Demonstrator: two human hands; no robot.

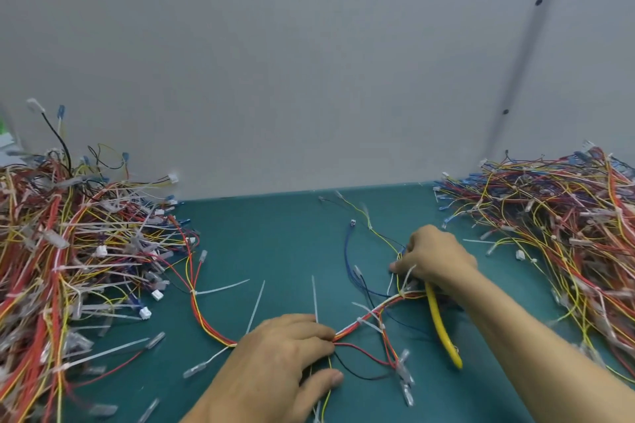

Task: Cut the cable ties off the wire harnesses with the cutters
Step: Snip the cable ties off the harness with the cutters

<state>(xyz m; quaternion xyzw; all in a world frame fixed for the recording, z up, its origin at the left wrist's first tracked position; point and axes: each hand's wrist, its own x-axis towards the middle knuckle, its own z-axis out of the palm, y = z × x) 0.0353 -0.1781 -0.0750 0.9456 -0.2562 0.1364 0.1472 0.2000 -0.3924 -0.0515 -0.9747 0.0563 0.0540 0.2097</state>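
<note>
Pinching the harness (pixel 347 330), left hand (pixel 275 367) curls its fingers (pixel 309 328); right hand (pixel 436 257) seemingly grips cutters (pixel 436 319).

Red-yellow-white wire harness (pixel 374 312) stretched across middle of green table (pixel 275 251), toward front edge; white plastic cable ties (pixel 361 320) clamped around it. Yellow-handled cutters (pixel 443 330) at its right end, head hidden. Tangled left heap (pixel 62 251) and right heap (pixel 567 216) of harnesses at side edges.
</note>
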